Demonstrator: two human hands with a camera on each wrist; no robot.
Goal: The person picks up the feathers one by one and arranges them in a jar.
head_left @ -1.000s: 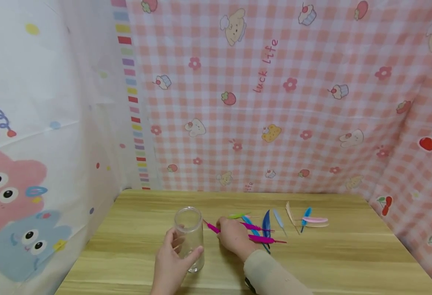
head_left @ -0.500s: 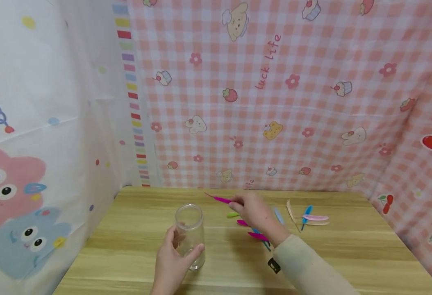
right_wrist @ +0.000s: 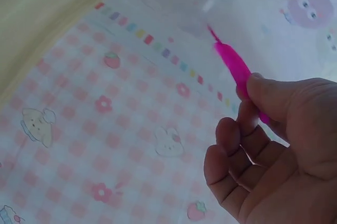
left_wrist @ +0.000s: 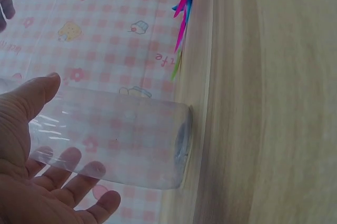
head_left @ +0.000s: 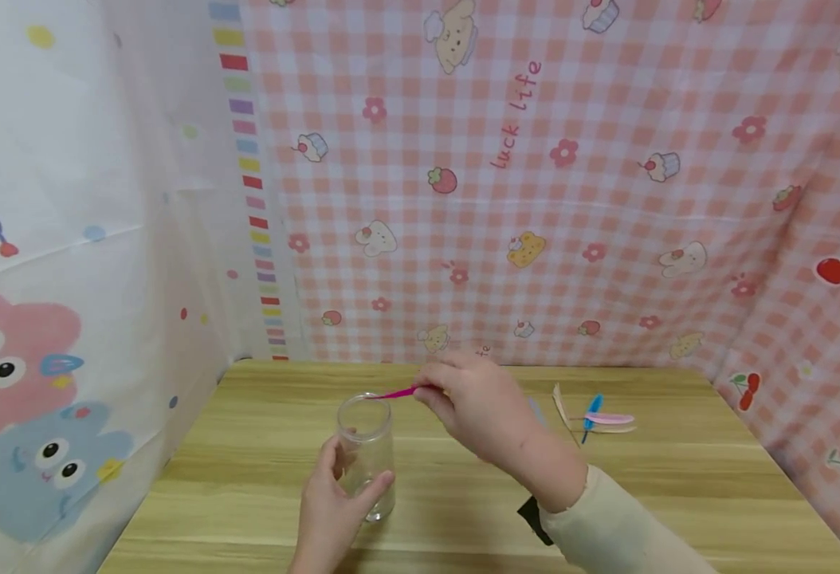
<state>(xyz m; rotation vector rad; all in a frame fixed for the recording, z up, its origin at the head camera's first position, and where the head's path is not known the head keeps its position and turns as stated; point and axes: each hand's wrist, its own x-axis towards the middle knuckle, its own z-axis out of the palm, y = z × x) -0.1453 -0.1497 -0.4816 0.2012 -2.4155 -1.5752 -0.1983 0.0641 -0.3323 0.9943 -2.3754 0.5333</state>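
Pinching the magenta feather (head_left: pixel 397 392) between thumb and fingers of the right hand (head_left: pixel 488 406), with thin end aimed left at the far rim of the jar (head_left: pixel 373 458). Cannot tell whether touching the rim or just above it. Gripping the upright jar in the left hand (head_left: pixel 334 506), with fingers curled round the left side and thumb across the near right. Could catch the thin end on the rim and bend it if lowered at this flat slant; might overshoot if carried too far left. Could tip the jar if bumped by the right knuckles under a loose grip. Might brush the pink feather (head_left: pixel 612 419) and blue feather (head_left: pixel 593 406) on the right if swung back low. Should find room on the table (head_left: pixel 212 478) to the left and near right; less toward the far edge, close before the hanging cloth (head_left: pixel 406 159).
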